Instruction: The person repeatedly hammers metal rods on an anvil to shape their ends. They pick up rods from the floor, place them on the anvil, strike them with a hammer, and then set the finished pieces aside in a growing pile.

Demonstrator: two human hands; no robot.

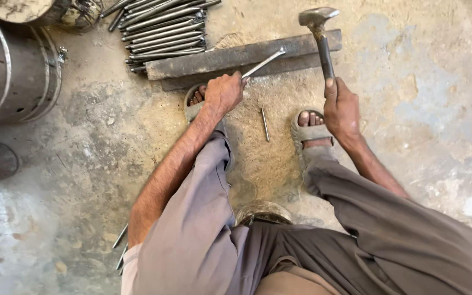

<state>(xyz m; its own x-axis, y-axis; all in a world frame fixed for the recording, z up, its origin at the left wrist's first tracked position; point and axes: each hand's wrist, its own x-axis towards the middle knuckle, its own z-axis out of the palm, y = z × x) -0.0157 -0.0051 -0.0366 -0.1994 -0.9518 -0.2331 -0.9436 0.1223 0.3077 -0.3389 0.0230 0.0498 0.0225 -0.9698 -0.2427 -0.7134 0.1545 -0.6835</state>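
My left hand (pixel 224 92) grips a thin metal rod (pixel 264 63) whose far end rests on a long dark steel bar (pixel 230 59) lying on the floor. My right hand (pixel 341 109) holds a hammer (pixel 318 33) by its dark handle, with the head raised above the right end of the bar. A second short rod (pixel 265 124) lies loose on the floor between my sandalled feet.
A pile of several similar rods (pixel 162 30) lies behind the bar at top centre. A large metal drum (pixel 15 71) lies on its side at top left. A few rods (pixel 120 248) lie by my left elbow. The concrete floor is dusty and stained.
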